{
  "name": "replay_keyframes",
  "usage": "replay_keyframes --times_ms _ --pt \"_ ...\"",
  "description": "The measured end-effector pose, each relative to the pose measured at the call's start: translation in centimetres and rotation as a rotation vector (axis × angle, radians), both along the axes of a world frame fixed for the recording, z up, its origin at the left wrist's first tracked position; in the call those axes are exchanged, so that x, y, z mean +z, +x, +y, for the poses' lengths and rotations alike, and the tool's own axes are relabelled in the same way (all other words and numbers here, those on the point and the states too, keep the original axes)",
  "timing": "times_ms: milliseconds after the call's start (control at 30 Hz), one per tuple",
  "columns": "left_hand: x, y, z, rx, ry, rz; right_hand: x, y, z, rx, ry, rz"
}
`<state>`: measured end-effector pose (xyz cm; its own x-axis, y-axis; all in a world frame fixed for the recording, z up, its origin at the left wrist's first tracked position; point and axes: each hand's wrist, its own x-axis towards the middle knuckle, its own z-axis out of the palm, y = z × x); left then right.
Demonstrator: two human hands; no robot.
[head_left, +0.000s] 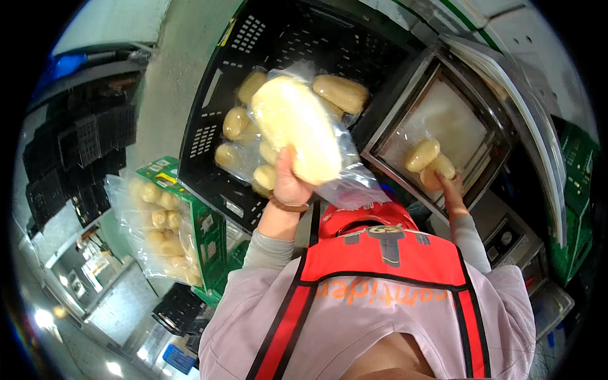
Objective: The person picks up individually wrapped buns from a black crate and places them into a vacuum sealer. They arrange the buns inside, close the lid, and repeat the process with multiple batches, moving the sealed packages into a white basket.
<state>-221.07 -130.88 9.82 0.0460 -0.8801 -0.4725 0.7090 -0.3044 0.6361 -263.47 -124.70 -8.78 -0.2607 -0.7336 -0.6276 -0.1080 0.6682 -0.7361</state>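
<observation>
My left hand (292, 183) grips a large pale yellow oblong food piece (297, 126), which looks like a peeled potato or similar root, in a clear plastic bag (354, 183). It is raised over a black plastic crate (202, 142). Several similar bagged pieces (339, 92) lie in that crate. Inside the open chamber of what looks like a vacuum sealer (439, 114), my right hand (451, 187) has its fingers on pale oblong pieces (422, 156) in clear film. Its fingertips are partly hidden, so how firmly it holds them is unclear.
At the left, a green plastic crate (209, 242) holds a clear bag of more pale pieces (166, 221). The sealer's raised lid (527, 104) stands at the right, near another green crate (577, 190). Stacked black crates (85, 142) are farther left.
</observation>
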Motion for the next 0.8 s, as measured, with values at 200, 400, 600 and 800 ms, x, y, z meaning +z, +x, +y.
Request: replay_keyframes --times_ms 200,400,600,800 --pt "-1.0 10.2 3.7 0.414 0.047 -0.174 13.4 0.4 -2.0 0.151 -0.169 0.069" --pt "-3.5 15.4 2.1 0.395 -0.022 -0.353 24.2 9.4 -11.8 0.358 -0.478 -0.090" --pt "-11.2 10.8 -10.6 0.328 0.179 -0.332 23.8 21.7 -24.4 0.678 -0.987 0.115" --pt "-16.9 8.9 -15.2 0.268 0.241 -0.508 17.7 26.3 -30.5 0.547 -0.697 -0.075"
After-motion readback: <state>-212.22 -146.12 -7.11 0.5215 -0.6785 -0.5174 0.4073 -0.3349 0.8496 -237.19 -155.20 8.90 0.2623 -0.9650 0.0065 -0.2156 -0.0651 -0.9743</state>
